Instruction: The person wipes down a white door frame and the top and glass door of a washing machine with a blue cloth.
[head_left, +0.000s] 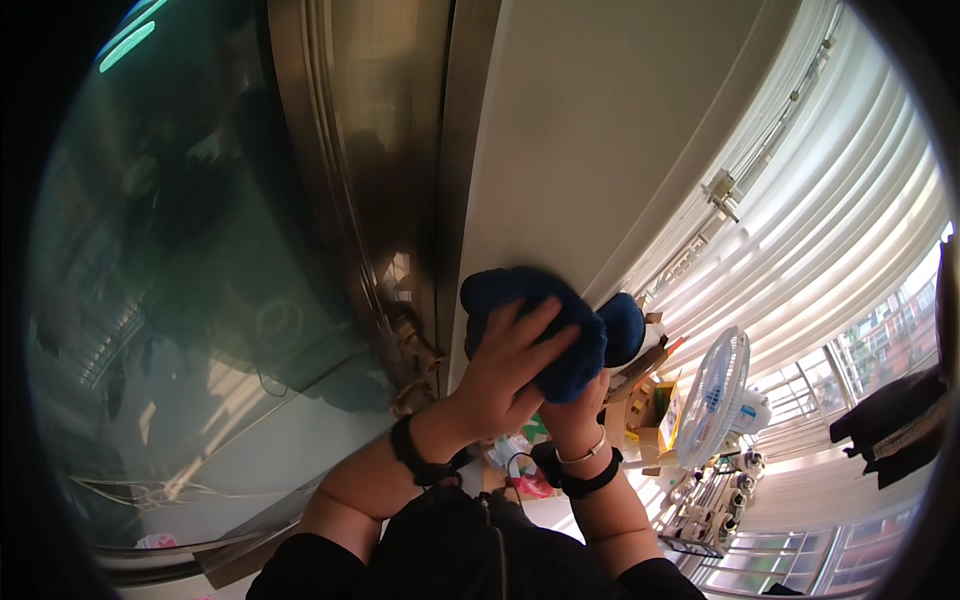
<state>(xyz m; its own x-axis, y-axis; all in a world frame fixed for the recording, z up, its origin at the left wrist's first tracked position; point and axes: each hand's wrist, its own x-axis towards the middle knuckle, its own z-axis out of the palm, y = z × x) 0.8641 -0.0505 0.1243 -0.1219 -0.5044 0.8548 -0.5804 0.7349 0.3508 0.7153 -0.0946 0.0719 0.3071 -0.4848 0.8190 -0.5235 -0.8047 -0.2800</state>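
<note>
A dark blue plush cloth (574, 360), bunched into thick folds, rests against the cream wall (570, 150) beside a metal door frame. My left hand (502, 375) lies over the cloth's near side with its fingers spread across the pile. Below the cloth is my right hand (574, 412), holding it from underneath; most of its fingers are hidden by the folds. One fold of the cloth juts out to the right past the wall's edge. Both wrists wear black bands, and the right one also has a thin bracelet.
Left of the wall stands a shiny metal door frame (390, 150) with brass-coloured hardware (416, 345) and a large dark glass pane (195, 300). To the right are a white electric fan (712, 397), open cardboard boxes (645, 412), a rack of spools (709, 510) and white curtains (810, 225).
</note>
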